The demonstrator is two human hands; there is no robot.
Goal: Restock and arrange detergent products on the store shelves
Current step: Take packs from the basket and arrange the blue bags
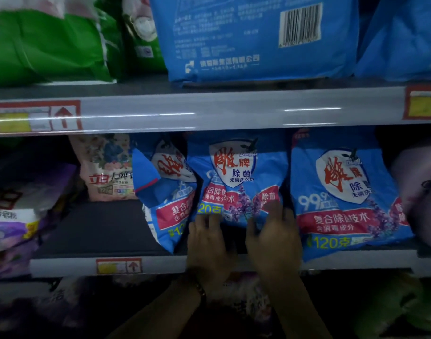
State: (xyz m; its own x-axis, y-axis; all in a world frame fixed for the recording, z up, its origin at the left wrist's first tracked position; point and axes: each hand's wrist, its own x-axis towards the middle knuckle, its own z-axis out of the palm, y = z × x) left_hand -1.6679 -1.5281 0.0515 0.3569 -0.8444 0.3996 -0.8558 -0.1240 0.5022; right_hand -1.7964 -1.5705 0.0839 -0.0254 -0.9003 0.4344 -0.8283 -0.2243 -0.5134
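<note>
Dim store shelving fills the view, with a grey middle shelf (99, 228) holding small blue detergent sachets in a row. Both hands work on the middle blue bag (236, 182), which stands upright between its neighbours. The left hand (207, 245) and right hand (273, 238) each grip its bottom edge, fingers curled up over the lower front, though their tips are blurred. This looks like the arranging step: seating the bag squarely in line. The next move probably calls for pushing its base back and level, without knocking the crumpled blue bag (165, 199) leaning just beside it on the left. The right blue bag (344, 196) sits forward, its lower corner overhanging the shelf lip, so it likely wants straightening too. The sachets read 雕牌, 除菌, 无磷洗衣粉, 复合除菌技术, 含消毒成分, with "120克" in yellow and "99.9" on the right one. A pink floral bag (106, 167) further left carries 立白. On the shelf above lies a large blue pack (258, 37) turned back-out, showing a barcode and fine print too soft to read. Price tags (37, 116) with red upward arrows sit in the shelf rails.
</note>
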